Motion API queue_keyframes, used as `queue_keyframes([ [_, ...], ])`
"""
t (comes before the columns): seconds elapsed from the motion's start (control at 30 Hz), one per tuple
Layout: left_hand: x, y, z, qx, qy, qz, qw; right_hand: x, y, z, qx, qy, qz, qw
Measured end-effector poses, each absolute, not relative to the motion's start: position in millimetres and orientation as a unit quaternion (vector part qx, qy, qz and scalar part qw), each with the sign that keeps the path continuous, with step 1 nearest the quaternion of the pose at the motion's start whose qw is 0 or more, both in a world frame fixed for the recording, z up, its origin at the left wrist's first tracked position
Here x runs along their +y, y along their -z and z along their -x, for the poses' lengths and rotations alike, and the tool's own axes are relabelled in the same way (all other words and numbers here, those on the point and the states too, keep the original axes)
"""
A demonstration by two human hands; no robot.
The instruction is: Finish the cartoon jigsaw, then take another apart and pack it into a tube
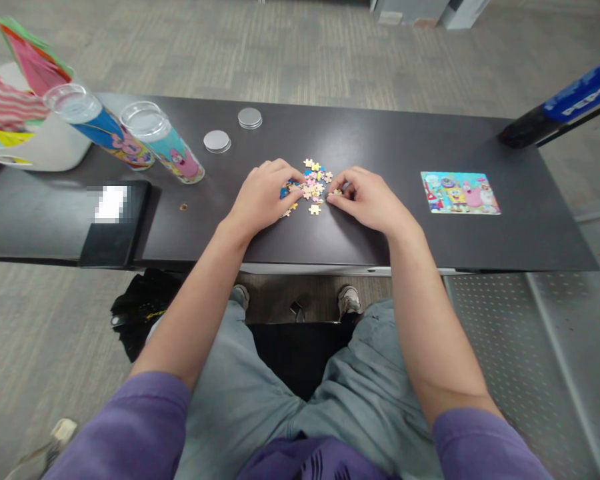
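- Where puzzle pieces (314,189) lie heaped on the counter (340,241), the left hand (265,195) curls over them, thumb and forefinger parted.
- Right hand (369,200): fingers bent towards thumb, touching pieces; cannot tell whether any is pinched.
- Legible marking: "PEPSI", on the blue-and-black object (563,108), far right.

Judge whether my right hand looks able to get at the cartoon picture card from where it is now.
Probably yes: the right hand hovers or rests at the puzzle pieces, and only bare tabletop shows between it and the picture card.
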State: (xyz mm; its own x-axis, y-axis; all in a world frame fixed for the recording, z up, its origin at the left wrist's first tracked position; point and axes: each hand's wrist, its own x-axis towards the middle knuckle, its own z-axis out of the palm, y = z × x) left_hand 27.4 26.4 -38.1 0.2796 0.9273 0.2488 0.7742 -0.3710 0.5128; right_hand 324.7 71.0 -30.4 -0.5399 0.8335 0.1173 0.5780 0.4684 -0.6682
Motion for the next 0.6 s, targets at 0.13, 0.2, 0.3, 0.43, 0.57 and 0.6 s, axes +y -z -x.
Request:
queue_keyframes([
  [0.13,26,36,-29,0.532,-0.289,-0.779,0.166,65,25,-320,-0.795,-0.304,0.466,0.242],
  [0.2,26,34,-30,0.534,-0.301,-0.771,0.174,62,21,-316,-0.78,-0.316,0.484,0.242],
  [0.3,26,32,-31,0.544,-0.314,-0.758,0.178,61,19,-311,-0.781,-0.309,0.485,0.244],
  [0.43,25,33,-30,0.56,-0.352,-0.728,0.179,61,26,-302,-0.816,-0.258,0.457,0.243],
  [0.57,26,35,-26,0.551,-0.404,-0.697,0.218,60,33,-292,-0.833,-0.24,0.447,0.22],
  [0.6,26,35,-24,0.546,-0.409,-0.696,0.225,60,33,-290,-0.836,-0.238,0.445,0.217],
])
